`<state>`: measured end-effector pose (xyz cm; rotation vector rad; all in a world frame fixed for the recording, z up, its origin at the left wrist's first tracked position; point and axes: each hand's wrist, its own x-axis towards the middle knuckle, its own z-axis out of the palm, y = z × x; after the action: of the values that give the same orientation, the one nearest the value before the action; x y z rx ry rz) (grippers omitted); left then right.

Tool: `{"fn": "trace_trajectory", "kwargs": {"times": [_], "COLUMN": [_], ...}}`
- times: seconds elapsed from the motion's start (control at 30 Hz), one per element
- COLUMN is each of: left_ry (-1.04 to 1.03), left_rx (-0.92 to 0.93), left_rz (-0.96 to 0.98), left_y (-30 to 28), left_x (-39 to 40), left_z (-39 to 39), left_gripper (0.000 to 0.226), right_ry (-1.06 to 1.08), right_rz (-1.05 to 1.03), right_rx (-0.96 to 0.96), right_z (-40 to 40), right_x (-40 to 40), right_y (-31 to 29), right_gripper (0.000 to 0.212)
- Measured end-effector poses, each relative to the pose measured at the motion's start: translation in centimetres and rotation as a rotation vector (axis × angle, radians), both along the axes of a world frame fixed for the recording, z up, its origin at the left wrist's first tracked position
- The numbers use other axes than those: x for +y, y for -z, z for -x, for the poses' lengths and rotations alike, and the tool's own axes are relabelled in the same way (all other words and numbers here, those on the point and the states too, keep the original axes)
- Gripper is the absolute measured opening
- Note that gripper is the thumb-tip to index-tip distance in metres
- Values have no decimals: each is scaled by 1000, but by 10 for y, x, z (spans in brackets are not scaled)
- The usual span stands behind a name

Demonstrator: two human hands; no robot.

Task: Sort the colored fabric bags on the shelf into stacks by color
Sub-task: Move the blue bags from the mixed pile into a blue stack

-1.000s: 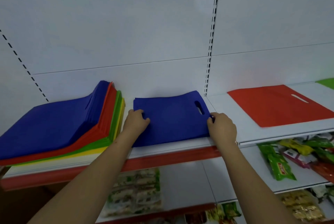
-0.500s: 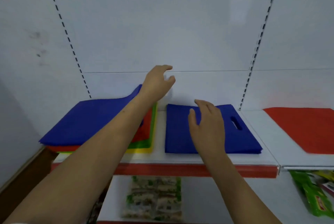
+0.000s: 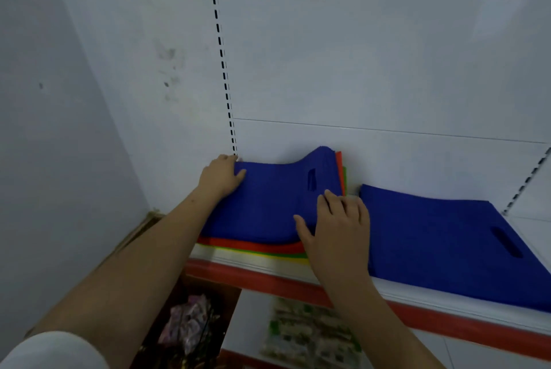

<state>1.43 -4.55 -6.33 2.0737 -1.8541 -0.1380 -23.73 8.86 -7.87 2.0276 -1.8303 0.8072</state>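
A mixed stack of fabric bags lies at the left end of the white shelf [image 3: 396, 289]. Its top blue bag [image 3: 274, 198] curls up against the back panel, with red [image 3: 253, 245], green and yellow layers [image 3: 268, 256] showing beneath. My left hand [image 3: 222, 176] grips the top blue bag's far left corner, thumb on top. My right hand [image 3: 337, 228] rests flat on that bag's near right corner, fingers spread. A separate blue bag [image 3: 432, 237] with a cut-out handle lies flat just to the right.
The shelf has a red front strip [image 3: 268, 277]. A side wall [image 3: 59, 160] closes off the left. Below are snack packets [image 3: 310, 336] on a lower shelf and a cardboard box [image 3: 187, 324] holding pinkish packs.
Both hands left the separate blue bag and moved left. They were in the air half a second ago and now lie on the top blue bag of the mixed stack. The view swung left.
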Motion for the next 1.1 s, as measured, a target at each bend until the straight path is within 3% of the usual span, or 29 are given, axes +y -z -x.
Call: {"fn": "trace_trajectory", "kwargs": {"times": [0.07, 0.3, 0.5, 0.63, 0.77, 0.87, 1.0, 1.1], "left_ry": [6, -50, -107, -104, -65, -26, 96, 206], "left_rx": [-26, -2, -244, -103, 20, 81, 60, -16], "left_rz": [-32, 143, 135, 187, 353, 442, 522, 562], "left_y": [21, 31, 28, 8, -37, -67, -87, -90], "left_x": [1, 3, 11, 17, 36, 43, 39, 34], "left_z": [-6, -4, 5, 1, 18, 46, 100, 154], "left_gripper": [51, 37, 41, 33, 31, 34, 37, 38], "right_ry": [29, 26, -12, -7, -58, -133, -92, 17], "right_rz": [13, 175, 213, 228, 320, 266, 169, 130], "right_rx": [32, 51, 87, 39, -138, -380, -751, -943], "right_z": [3, 1, -9, -4, 10, 31, 81, 132], "right_x": [-3, -5, -2, 1, 6, 12, 23, 27], "right_y": [11, 26, 32, 19, -2, -14, -24, -22], "right_gripper": [53, 43, 27, 30, 32, 35, 39, 30]}}
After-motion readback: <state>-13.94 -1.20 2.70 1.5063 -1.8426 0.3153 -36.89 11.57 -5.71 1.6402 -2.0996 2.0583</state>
